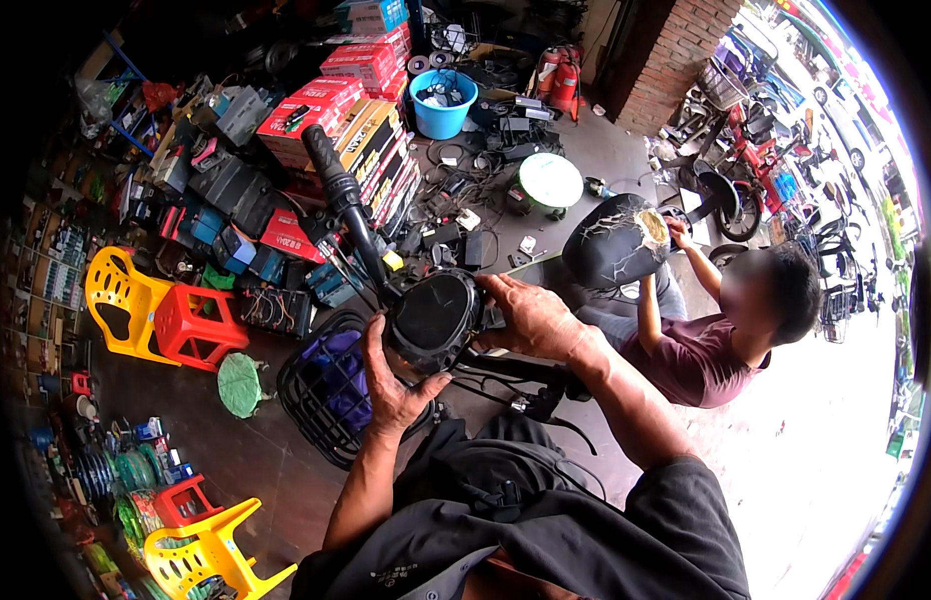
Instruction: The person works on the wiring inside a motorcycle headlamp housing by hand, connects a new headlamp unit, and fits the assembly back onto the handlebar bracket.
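Dark shirt (455, 535) cloth lies nearest, below both hands. Left fingers (373, 350) and right fingers (505, 290) grip opposite sides of one round black case (432, 312), its flat face upward. The handlebar's (355, 218) long axis slants from beyond the left fingers to under the right wrist. Left of the left fingers come one basket (293, 402), bare floor (270, 475), two yellow chairs (125, 292) and two red stools (193, 318).
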